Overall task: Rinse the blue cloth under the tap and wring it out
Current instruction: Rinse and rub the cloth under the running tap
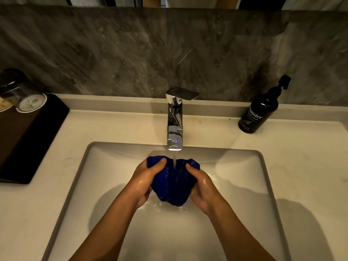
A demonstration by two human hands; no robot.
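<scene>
Rinsing w/ both hands, cloth under the stream.

Sink [263,166] basin below me, tap [175,127] running straight down; blue cloth [174,185] bunched betw. my hands, right under the spout. Left hand [145,182] fingers clamp its left side, right hand [202,188] fingers its right; both equally near. Bundle's long axis runs away from me, so I reckon wringing needs opp. twists.

Left hand [146,180] and right hand [202,187] wet, grips closed, thumbs forward
</scene>
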